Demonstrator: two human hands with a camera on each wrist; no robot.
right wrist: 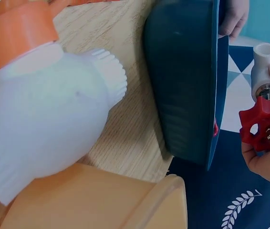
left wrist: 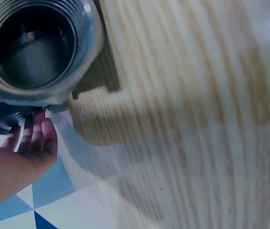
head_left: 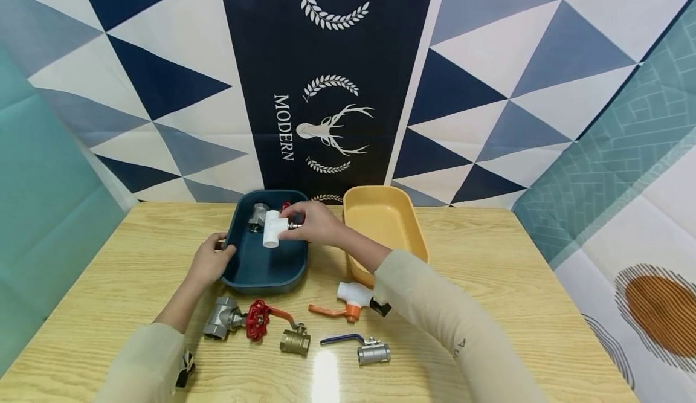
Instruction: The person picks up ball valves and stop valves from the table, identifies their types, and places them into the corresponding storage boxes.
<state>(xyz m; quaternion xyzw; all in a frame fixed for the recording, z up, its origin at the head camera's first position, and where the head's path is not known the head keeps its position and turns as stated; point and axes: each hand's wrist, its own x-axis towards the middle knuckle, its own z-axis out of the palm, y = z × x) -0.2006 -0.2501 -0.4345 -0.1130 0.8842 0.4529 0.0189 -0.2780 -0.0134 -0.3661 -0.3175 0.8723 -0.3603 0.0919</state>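
My right hand (head_left: 315, 223) holds a white plastic stop valve (head_left: 273, 229) above the dark blue bin (head_left: 261, 279). In the right wrist view the valve's red handwheel (right wrist: 264, 124) shows against the palm, with the thumb on the white body. At the bin's left side, my left hand (head_left: 212, 261) grips the rim, thumb over the edge and fingers outside. Inside that bin lies a metal valve (head_left: 257, 217), and a bit of red handwheel (head_left: 285, 205) shows behind the white valve.
A yellow bin (head_left: 380, 193) stands to the right, partly behind my right forearm. In front lie a grey gate valve (head_left: 222, 318) with a red wheel, a brass ball valve (head_left: 295, 341), a steel ball valve (head_left: 373, 353) and a white ball valve (head_left: 353, 294) with an orange handle.
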